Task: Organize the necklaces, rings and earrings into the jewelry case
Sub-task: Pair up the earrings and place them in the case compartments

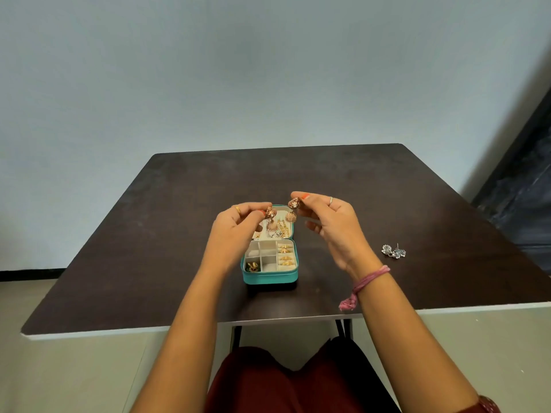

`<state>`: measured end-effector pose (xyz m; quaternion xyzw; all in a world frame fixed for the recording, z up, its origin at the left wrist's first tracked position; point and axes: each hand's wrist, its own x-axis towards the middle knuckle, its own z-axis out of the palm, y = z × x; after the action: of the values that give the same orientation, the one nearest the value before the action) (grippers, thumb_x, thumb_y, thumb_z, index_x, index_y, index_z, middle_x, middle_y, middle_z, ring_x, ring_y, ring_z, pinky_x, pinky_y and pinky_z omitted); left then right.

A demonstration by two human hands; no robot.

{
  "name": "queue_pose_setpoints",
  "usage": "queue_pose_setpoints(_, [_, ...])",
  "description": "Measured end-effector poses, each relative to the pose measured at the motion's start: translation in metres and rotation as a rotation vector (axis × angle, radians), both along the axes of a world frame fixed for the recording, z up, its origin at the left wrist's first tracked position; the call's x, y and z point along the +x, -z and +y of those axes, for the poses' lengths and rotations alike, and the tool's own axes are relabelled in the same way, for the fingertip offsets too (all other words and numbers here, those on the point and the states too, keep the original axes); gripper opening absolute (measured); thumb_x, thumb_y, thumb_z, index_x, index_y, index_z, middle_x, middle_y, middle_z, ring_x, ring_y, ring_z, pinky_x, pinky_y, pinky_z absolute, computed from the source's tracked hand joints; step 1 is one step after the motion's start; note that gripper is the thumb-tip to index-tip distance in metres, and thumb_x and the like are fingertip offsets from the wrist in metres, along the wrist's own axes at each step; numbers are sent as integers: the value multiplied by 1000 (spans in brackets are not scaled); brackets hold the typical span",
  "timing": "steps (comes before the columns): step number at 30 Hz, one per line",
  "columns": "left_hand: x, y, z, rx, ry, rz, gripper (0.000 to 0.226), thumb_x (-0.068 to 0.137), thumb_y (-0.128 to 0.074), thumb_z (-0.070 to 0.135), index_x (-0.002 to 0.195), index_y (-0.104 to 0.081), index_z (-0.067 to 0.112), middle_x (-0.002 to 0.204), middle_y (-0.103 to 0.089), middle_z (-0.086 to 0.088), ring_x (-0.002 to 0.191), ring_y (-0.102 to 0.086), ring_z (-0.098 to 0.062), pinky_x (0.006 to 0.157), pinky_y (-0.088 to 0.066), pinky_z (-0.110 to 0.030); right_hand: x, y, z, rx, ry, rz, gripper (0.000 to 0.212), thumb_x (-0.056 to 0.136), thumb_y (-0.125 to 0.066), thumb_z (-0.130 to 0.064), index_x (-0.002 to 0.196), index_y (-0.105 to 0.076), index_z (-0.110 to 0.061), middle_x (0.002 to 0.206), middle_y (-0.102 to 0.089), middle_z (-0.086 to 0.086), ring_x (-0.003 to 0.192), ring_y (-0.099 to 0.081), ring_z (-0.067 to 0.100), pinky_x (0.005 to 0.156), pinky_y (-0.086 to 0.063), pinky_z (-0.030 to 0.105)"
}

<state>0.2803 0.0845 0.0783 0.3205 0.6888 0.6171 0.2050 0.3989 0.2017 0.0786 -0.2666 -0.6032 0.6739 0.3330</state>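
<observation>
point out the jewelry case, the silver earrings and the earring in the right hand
jewelry case (269, 277): head view, teal front wall
silver earrings (393, 251): head view, middle of the pair on the table
earring in the right hand (291, 215): head view, hanging bell part

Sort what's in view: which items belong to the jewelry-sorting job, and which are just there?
Job:
- case, open, with gold rings in the right-hand slots
- rose-gold earring, pinched by left hand
- its twin, pinched by right hand
- silver earrings, loose on the table

Not job:
- pink wrist thread
- worn finger rings
</observation>
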Motion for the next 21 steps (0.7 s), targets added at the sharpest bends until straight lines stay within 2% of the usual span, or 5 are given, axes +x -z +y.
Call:
queue_pose_setpoints(4, [1,16,-16,-74,26,76,21,92,-57,14,103,-70,26,90,-72,11,80,-66,7,63,-48,-7,-1,10,-12,-82,7,26,20,94,-55,-16,102,-73,-12,85,-71,-1,76,-61,3,66,-47,18])
queue_pose_setpoints(7, [2,28,-27,-119,37,129,20,91,-61,19,108,-68,26,98,-71,13,89,-66,5,69,-51,-10,-4,15,-25,-172,4,77,20,93,-55,-11,105,-70,-5,75,-69,-3,62,-62,-3,53,-47,13])
queue_pose_setpoints(9, [2,34,-34,-137,30,149,22,90,-63,22,111,-68,25,102,-70,13,93,-66,4,71,-53,-13,-7,19,-33,-230,3,120,19,93,-56,-9,104,-70,-4,74,-69,-2,59,-63,-2,50,-47,14])
queue_pose_setpoints(13, [7,45,-43,-179,34,174,23,88,-66,20,110,-67,27,101,-68,16,93,-64,9,74,-54,-15,-8,27,-41,-277,5,145,18,92,-56,-8,103,-70,-5,79,-70,1,61,-64,-1,50,-48,15])
queue_pose_setpoints(21, [25,56,-46,-270,33,281,21,87,-68,18,103,-64,30,87,-61,23,81,-58,21,68,-48,-4,-6,39,-47,-347,7,126,17,91,-59,-10,101,-72,-7,95,-74,10,77,-70,12,61,-56,23])
